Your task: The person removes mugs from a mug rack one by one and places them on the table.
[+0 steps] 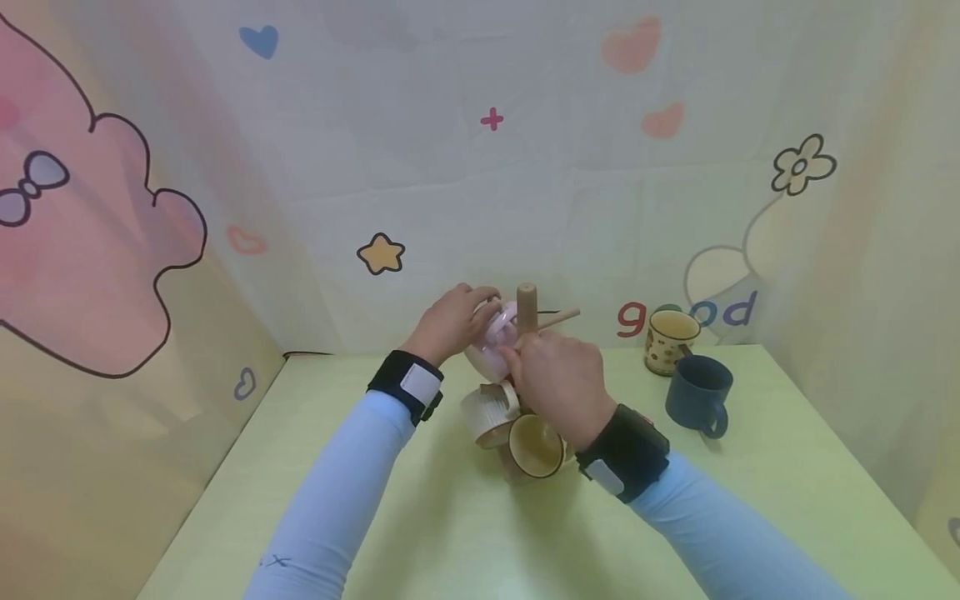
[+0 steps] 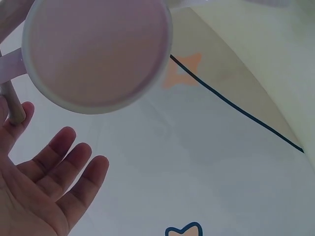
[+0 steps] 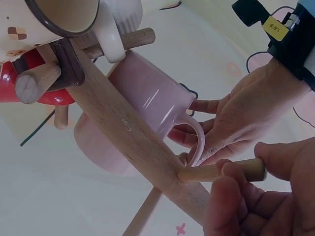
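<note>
A wooden mug rack (image 1: 527, 304) stands mid-table with its pegs sticking out. My right hand (image 1: 562, 379) pinches one wooden peg (image 3: 246, 170) between thumb and fingers. On the far left side of the post, a pink mug (image 3: 145, 98) hangs tilted by its handle (image 3: 201, 140). My left hand (image 1: 453, 321) is beside this mug, its thumb and index finger at the tip of another wooden peg (image 2: 16, 110); the other fingers (image 2: 81, 184) spread loosely. Lower on the rack hang a white ribbed mug (image 1: 480, 417) and a cream mug with a dark rim (image 1: 536, 447).
A red mug (image 3: 7, 81) shows among the lower pegs in the right wrist view. To the right on the table (image 1: 787, 467) stand a brown-spotted cream mug (image 1: 663, 354) and a dark blue mug (image 1: 690, 400). A printed cloth backdrop (image 1: 450, 167) rises behind.
</note>
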Demonstrator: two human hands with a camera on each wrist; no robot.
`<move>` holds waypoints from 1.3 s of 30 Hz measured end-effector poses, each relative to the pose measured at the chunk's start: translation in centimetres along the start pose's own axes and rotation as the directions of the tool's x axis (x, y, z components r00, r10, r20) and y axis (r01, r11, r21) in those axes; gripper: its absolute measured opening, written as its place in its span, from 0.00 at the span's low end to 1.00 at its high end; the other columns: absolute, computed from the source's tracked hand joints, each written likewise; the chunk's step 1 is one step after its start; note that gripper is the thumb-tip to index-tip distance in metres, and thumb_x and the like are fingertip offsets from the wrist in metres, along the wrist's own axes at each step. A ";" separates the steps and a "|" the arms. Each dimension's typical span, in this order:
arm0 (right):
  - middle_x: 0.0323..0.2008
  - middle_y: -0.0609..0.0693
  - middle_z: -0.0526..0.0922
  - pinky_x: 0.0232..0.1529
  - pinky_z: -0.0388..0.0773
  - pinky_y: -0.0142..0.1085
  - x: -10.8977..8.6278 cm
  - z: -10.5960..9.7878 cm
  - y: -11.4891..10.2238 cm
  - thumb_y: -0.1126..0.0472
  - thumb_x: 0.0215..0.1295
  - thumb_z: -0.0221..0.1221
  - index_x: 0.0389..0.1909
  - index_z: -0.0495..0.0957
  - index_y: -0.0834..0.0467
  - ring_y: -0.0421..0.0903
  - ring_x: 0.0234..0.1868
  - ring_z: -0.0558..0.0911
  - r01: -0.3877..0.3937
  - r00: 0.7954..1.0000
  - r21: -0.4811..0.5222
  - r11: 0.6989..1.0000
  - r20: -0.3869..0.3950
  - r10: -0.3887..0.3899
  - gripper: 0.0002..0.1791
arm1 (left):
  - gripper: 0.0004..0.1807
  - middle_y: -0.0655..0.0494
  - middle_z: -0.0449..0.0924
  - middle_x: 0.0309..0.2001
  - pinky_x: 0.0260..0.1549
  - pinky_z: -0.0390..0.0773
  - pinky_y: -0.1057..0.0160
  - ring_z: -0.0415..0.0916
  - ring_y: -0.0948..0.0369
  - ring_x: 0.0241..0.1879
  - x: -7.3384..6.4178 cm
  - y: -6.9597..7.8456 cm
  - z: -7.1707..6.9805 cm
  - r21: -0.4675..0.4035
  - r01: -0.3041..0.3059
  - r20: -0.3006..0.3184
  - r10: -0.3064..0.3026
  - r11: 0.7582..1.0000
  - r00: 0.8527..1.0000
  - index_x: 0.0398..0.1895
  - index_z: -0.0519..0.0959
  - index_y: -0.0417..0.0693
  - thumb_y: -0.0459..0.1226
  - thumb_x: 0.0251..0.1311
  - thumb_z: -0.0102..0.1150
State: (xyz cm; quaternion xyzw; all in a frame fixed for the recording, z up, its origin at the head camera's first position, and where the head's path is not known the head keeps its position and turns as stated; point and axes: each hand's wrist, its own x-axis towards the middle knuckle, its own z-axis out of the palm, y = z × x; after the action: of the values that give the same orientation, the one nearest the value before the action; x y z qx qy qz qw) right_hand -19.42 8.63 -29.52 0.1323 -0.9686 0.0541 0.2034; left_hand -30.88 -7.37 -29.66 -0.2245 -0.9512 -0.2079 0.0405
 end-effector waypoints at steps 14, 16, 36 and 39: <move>0.19 0.50 0.71 0.14 0.66 0.35 0.6 0.8 3.1 0.49 0.76 0.52 0.24 0.76 0.57 0.47 0.18 0.71 -0.047 0.997 0.051 0.998 0.071 0.043 0.22 | 0.25 0.43 0.75 0.55 0.54 0.78 0.49 0.74 0.50 0.51 -0.7 -0.4 0.1 0.093 0.048 -0.071 -0.041 0.995 0.997 0.69 0.72 0.52 0.51 0.76 0.45; 0.20 0.50 0.71 0.14 0.65 0.35 0.8 0.9 3.5 0.50 0.76 0.52 0.26 0.77 0.58 0.47 0.18 0.71 -0.056 0.996 0.065 0.996 0.069 0.052 0.21 | 0.25 0.43 0.75 0.55 0.52 0.79 0.49 0.75 0.50 0.51 -0.9 -0.4 0.1 0.107 0.046 -0.084 -0.037 0.993 0.996 0.68 0.72 0.51 0.51 0.76 0.45; 0.20 0.51 0.72 0.17 0.65 0.38 2.3 1.2 5.8 0.49 0.77 0.49 0.30 0.77 0.60 0.48 0.20 0.72 -0.118 0.989 0.203 0.972 0.116 0.096 0.21 | 0.19 0.47 0.77 0.48 0.43 0.82 0.54 0.75 0.54 0.45 -2.4 -0.5 0.7 0.144 0.009 -0.194 0.019 0.990 0.981 0.59 0.79 0.50 0.49 0.74 0.50; 0.20 0.51 0.72 0.16 0.66 0.38 2.5 1.3 6.1 0.50 0.77 0.49 0.31 0.77 0.61 0.48 0.20 0.72 -0.084 0.995 0.198 0.977 0.076 0.071 0.21 | 0.19 0.47 0.78 0.48 0.42 0.82 0.54 0.75 0.54 0.44 -2.6 -0.4 0.6 0.152 0.004 -0.207 0.028 0.988 0.978 0.58 0.79 0.50 0.49 0.74 0.50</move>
State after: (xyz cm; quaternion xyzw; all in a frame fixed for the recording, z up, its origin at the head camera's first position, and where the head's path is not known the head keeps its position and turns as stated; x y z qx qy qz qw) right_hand -23.81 13.71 -30.05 0.1160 -0.9691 0.1547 0.1533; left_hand -28.76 -8.54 -30.82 -0.2033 -0.9534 -0.1572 0.1582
